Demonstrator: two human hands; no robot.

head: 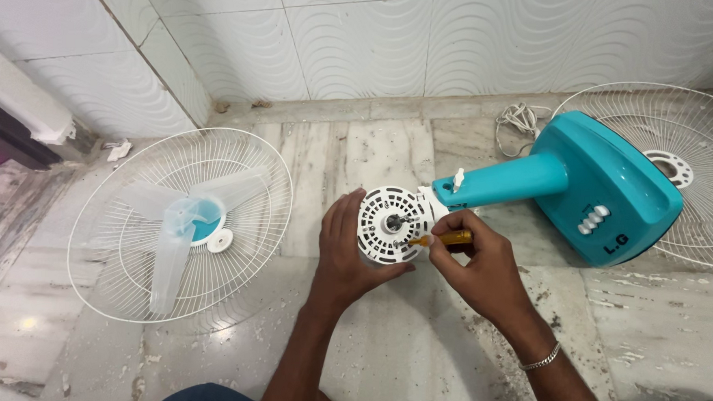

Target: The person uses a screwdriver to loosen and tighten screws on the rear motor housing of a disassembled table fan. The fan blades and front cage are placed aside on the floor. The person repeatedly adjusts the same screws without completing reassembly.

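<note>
A table fan lies on its side on the marble floor, with a teal base and teal neck. Its white round motor housing faces me. My left hand cups the housing from the left and below. My right hand grips a small screwdriver with an amber handle, its tip set against the housing face near the shaft. A silver bracelet sits on my right wrist.
A white wire fan guard lies on the left, holding a translucent blue blade and a small white cap. A second guard lies under the base at right. A white coiled cord rests by the tiled wall.
</note>
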